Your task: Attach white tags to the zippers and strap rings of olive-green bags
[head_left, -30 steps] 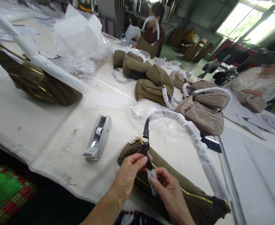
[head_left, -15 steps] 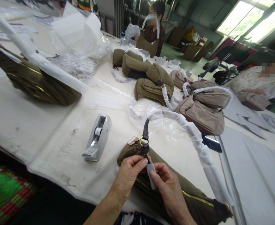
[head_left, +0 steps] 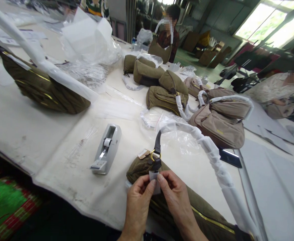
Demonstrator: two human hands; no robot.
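Table edge (head_left: 59, 190), bag (head_left: 198, 202), narrow gap to dispenser (head_left: 106, 150)

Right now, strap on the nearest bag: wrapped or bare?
Mostly wrapped: white wrapping covers the arch, but the strap shows bare and dark near the gold ring.

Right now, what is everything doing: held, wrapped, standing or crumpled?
White strip: held
Left hand: pinching it
Right hand: pinching it too
Front olive bag: strap wrapped in white
Leftmost olive bag: strap wrapped too
Tape dispenser: standing, roll loaded
Clear plastic: crumpled
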